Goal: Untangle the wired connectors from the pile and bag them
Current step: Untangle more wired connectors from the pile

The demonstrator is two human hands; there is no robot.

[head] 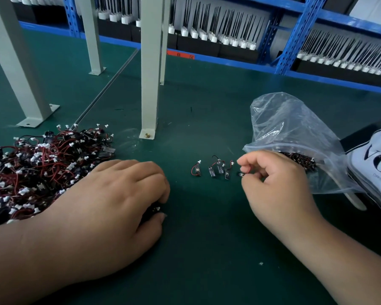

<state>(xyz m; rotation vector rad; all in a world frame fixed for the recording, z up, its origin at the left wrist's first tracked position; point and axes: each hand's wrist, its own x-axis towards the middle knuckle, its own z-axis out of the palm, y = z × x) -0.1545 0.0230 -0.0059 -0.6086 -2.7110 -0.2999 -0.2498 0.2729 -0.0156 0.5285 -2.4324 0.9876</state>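
Note:
A tangled pile of wired connectors (37, 168), with red and black wires and small white plugs, lies on the green mat at the left. My left hand (119, 205) rests beside the pile, fingers curled over a small black part that is mostly hidden. Several separated connectors (216, 169) lie in a short row at the middle of the mat. My right hand (271, 183) pinches one small connector (242, 172) at the row's right end. Behind that hand a clear plastic bag (295, 137) lies open with more connectors inside.
Grey metal posts (149, 84) stand bolted to the mat behind the work area. Blue shelving (295, 40) with rows of black-and-white parts runs along the back. A white bag with dark lettering (378, 164) sits at the right edge.

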